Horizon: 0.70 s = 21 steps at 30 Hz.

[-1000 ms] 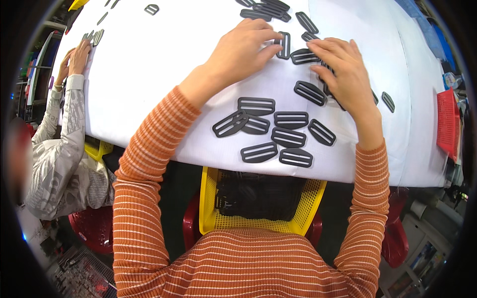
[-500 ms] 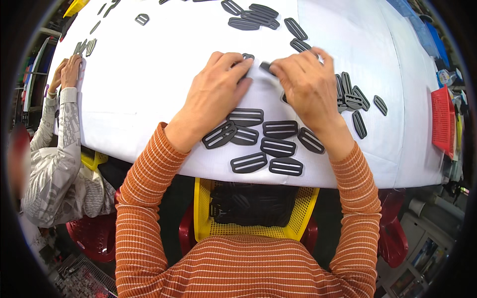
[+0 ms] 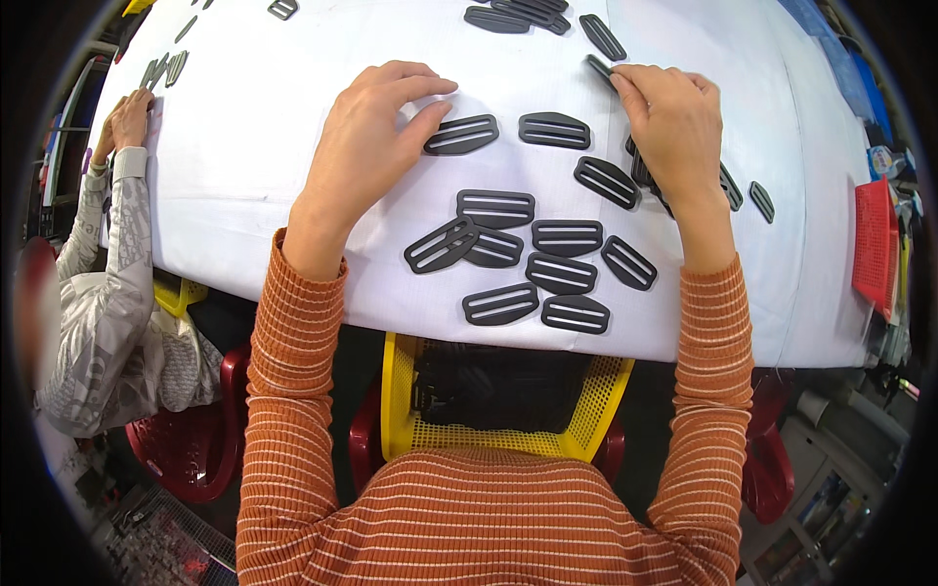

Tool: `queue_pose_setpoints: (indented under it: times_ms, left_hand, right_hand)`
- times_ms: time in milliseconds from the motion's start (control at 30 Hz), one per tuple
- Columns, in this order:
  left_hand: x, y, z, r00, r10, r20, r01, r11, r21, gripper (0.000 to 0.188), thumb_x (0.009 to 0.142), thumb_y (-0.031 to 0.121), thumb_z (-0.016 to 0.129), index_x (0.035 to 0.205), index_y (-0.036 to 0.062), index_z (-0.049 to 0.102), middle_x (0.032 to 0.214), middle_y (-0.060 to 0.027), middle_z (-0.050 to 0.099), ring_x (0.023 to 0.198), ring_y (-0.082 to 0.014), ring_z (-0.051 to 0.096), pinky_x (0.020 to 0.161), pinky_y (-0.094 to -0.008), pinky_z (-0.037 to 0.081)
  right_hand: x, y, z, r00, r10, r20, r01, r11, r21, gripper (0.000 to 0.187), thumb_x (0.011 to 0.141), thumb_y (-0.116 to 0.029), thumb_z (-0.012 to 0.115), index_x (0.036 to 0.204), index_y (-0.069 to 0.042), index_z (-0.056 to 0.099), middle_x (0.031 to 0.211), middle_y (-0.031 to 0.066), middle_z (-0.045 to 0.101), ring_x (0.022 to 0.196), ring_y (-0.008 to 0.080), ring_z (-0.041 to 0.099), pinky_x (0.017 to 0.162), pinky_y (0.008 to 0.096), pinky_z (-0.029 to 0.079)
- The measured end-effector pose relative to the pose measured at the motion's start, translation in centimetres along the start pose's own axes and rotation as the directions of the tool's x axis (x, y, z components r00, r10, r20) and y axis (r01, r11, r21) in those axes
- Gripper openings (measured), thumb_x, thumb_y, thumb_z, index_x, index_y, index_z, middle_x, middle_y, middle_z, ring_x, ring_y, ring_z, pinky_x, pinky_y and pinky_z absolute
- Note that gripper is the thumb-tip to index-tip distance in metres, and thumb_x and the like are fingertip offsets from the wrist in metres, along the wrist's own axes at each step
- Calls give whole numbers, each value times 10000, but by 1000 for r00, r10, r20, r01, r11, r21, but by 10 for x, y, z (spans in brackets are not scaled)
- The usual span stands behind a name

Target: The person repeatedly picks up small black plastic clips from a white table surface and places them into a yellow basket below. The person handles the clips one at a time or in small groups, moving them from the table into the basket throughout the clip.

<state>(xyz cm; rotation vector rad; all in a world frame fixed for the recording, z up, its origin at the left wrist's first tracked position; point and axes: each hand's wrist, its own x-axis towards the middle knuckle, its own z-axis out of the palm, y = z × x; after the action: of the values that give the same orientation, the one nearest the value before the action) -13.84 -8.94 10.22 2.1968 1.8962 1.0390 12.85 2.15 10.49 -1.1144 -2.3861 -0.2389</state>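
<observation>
My right hand [image 3: 674, 122] pinches the end of a black strap buckle [image 3: 598, 70], a flat slotted slider that stands tilted. My left hand [image 3: 371, 142] holds nothing; its thumb and fingers are apart, beside a buckle [image 3: 462, 135] lying flat on the white table. Right of that one is another flat buckle [image 3: 554, 130], with a slanted buckle [image 3: 607, 183] below it. Closer to me, several more buckles [image 3: 567, 237] lie loosely grouped, some overlapping. My right hand and wrist partly hide a further cluster of buckles [image 3: 729, 186].
The white table [image 3: 293, 186] ends in front of me. Below its edge a yellow basket [image 3: 399, 391] holds many dark pieces. More buckles [image 3: 528, 12] lie at the far side. A red basket [image 3: 873, 244] stands at right. At left, a co-worker's hands [image 3: 127, 122] are near small buckles.
Both hands have moved apart, the left leftward, the right to the right and away from me. The left has let go of a buckle; the right now pinches another. The view has shifted slightly.
</observation>
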Motion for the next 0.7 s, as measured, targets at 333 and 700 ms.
queue_pose_setpoints:
  times_ms: [333, 700]
  left_hand:
    - [3, -5, -2, 997, 79, -23, -79, 996, -33, 168, 881, 104, 693, 1034, 92, 761, 997, -34, 714, 811, -116, 631, 664, -253, 483]
    - [-79, 40, -21, 991, 39, 127, -27, 996, -88, 317, 742, 77, 798, 1057, 83, 758, 1065, -55, 687, 923, -192, 612, 787, -304, 500]
  right_hand:
    - [-15, -31, -19, 987, -26, 158, 7, 993, 119, 150, 810, -259, 766, 864, -119, 770, 847, -2, 667, 840, 187, 610, 787, 387, 440]
    - [-69, -46, -52, 999, -34, 34, 27, 984, 177, 188, 793, -159, 763, 973, -107, 762, 927, 15, 663, 859, 193, 588, 797, 348, 416]
